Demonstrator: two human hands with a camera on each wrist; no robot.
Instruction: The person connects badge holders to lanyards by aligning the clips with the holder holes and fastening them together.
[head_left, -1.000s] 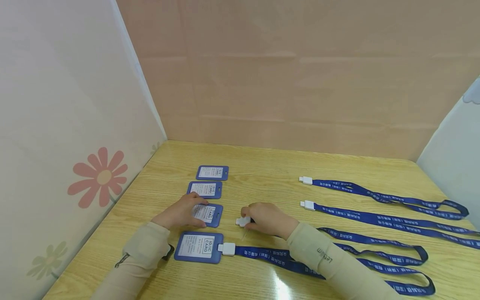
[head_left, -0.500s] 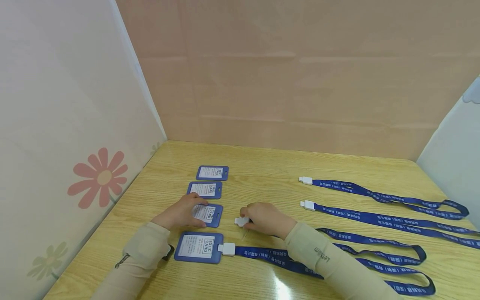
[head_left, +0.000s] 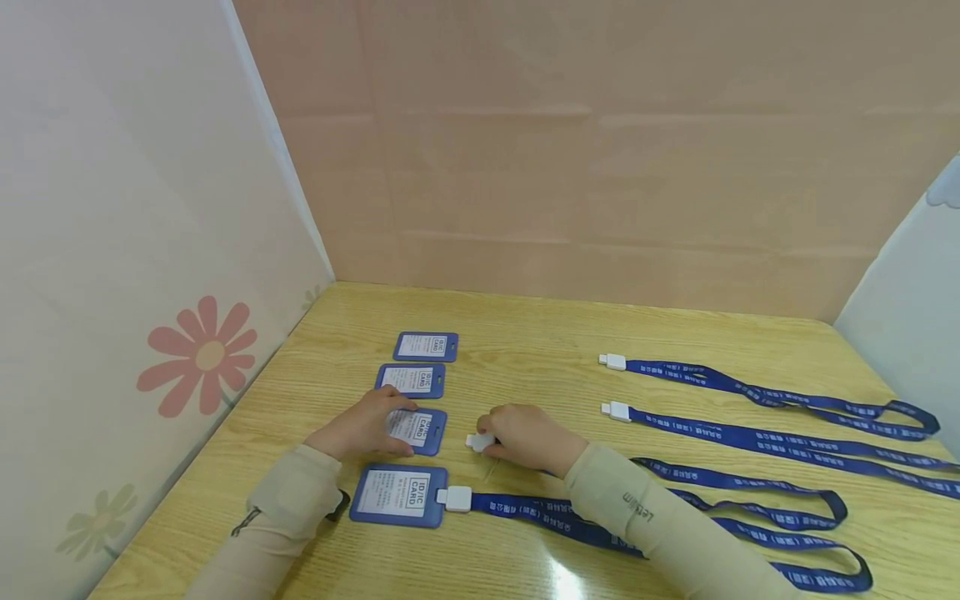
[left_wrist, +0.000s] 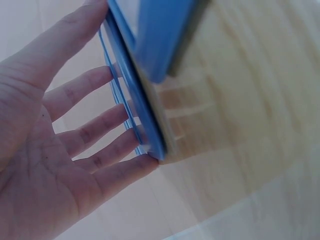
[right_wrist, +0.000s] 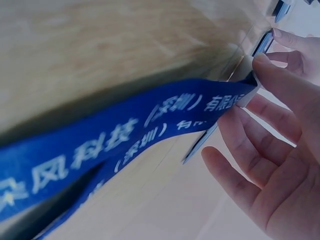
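Observation:
My left hand [head_left: 365, 425] holds a blue ID card holder [head_left: 429, 432] flat on the table, thumb at its near edge and fingers at its far edge. In the left wrist view, the fingers [left_wrist: 95, 135] reach the rim of that holder. My right hand [head_left: 528, 437] pinches the white clip [head_left: 480, 442] of a blue lanyard. The clip's tip points at the holder's slotted end, with a gap between. The lanyard strap [right_wrist: 165, 115] trails from the clip in the right wrist view. Nearer me lies another card holder [head_left: 397, 495] joined to a white lanyard clip [head_left: 455, 498].
Two more card holders [head_left: 410, 380] lie farther back in the left column. At right, two lanyards with white clips [head_left: 618, 411] are stretched out on the wooden table [head_left: 525, 333]. Looped straps [head_left: 795, 537] lie under and beyond my right forearm. A patterned wall [head_left: 150, 208] borders the left side.
My right hand has shifted slightly left, bringing the lanyard clip nearer the card holder. The left hand and its card holder have stayed put.

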